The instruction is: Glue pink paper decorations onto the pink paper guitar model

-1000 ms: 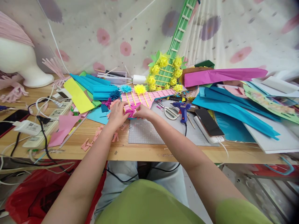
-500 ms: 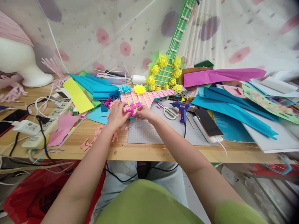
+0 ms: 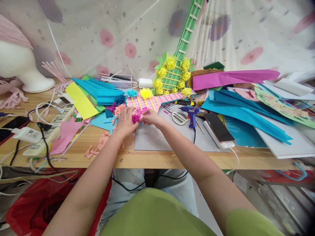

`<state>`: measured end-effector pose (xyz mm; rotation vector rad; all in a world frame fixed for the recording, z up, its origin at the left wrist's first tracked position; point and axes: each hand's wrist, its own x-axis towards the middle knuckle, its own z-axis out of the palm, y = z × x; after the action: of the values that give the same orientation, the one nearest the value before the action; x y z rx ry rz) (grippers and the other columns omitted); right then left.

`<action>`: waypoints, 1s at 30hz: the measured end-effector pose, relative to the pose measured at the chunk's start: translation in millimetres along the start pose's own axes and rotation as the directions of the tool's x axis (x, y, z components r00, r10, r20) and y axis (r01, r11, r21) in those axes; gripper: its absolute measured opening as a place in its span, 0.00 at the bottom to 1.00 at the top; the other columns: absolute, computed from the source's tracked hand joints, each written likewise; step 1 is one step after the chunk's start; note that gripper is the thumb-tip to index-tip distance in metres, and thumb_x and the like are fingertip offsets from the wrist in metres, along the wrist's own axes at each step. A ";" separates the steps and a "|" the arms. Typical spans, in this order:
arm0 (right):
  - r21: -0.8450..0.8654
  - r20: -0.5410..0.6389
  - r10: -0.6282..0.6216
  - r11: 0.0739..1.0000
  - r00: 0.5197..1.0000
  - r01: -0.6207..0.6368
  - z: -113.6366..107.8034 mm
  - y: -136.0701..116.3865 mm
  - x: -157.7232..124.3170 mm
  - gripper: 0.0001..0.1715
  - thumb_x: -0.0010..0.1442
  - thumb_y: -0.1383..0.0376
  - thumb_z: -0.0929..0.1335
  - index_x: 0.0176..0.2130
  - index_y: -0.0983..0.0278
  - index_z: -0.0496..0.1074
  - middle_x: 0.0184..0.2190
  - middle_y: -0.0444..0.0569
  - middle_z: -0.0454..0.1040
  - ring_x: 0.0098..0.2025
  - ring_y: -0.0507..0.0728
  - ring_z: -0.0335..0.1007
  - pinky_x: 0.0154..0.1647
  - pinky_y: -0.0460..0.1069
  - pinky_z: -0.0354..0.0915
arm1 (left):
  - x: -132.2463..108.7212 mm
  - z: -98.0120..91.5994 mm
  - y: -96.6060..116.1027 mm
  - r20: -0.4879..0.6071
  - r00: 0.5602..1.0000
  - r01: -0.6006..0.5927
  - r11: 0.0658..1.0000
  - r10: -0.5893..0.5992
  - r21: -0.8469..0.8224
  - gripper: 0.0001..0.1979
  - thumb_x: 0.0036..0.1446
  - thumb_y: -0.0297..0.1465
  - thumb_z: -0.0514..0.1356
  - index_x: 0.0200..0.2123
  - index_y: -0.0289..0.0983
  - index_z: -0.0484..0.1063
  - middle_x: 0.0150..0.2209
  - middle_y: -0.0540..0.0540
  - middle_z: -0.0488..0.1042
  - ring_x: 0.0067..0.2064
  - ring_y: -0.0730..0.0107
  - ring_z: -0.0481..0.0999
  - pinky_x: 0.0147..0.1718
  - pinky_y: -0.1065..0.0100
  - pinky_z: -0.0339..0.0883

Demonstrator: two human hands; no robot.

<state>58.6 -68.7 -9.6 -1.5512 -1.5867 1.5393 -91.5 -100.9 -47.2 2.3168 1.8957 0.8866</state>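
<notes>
A magenta paper flower (image 3: 135,118) sits at the fingertips of my left hand (image 3: 125,122), whose fingers are bent around its far side. From the flower a fringed magenta paper strip (image 3: 142,111) runs to my right hand (image 3: 152,118), pinched at the fingertips. Both hands are over the lower end of a pink paper guitar (image 3: 158,101) with yellow bars and pale strings. Along its edge are a yellow flower (image 3: 146,93), a light blue flower (image 3: 131,93), a dark blue flower (image 3: 120,99) and a salmon flower (image 3: 119,108).
A blue glue gun (image 3: 192,114) and scissors (image 3: 179,118) lie on the grey cutting mat (image 3: 162,141). A green paper guitar (image 3: 180,55) leans at the back. Salmon paper scraps (image 3: 103,141) lie left; a phone (image 3: 219,127) and blue paper (image 3: 248,114) are right.
The magenta strip between my hands now shows as a rounder flower by my left fingers. My left hand has turned slightly; my right hand stays nearly in place.
</notes>
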 end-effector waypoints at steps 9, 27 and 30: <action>0.021 -0.020 -0.002 1.000 1.000 0.002 -3.3 2.6 4.0 0.16 0.51 0.73 0.68 0.34 0.61 0.56 0.20 0.38 0.69 0.23 0.48 0.68 0.21 0.41 0.54 | -1.2 -4.8 -1.6 0.031 0.999 -0.030 0.999 0.029 0.025 0.29 0.44 0.28 0.58 0.53 0.37 0.60 0.52 0.37 0.66 0.56 0.48 0.63 0.53 0.51 0.57; 0.120 -0.062 -0.114 0.985 0.992 0.120 -54.2 30.3 -6.8 0.09 0.52 0.76 0.66 0.26 0.65 0.63 0.16 0.37 0.62 0.18 0.45 0.58 0.21 0.41 0.58 | 7.4 -5.9 -5.1 0.069 0.994 -0.084 0.995 0.080 0.047 0.27 0.46 0.29 0.59 0.52 0.37 0.61 0.52 0.36 0.66 0.56 0.48 0.63 0.53 0.50 0.56; 0.109 -0.062 -0.120 0.986 0.991 0.126 -71.7 40.8 -16.8 0.08 0.51 0.75 0.67 0.25 0.65 0.64 0.17 0.38 0.64 0.20 0.45 0.60 0.24 0.42 0.60 | 18.6 -18.9 -9.3 0.084 0.991 -0.102 0.995 0.101 0.006 0.26 0.44 0.28 0.59 0.50 0.38 0.64 0.50 0.39 0.68 0.54 0.51 0.65 0.52 0.53 0.58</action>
<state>142.2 -65.4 -18.9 -1.3965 -1.5091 1.4799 -106.1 -87.8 -27.1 2.4347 1.7688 0.7753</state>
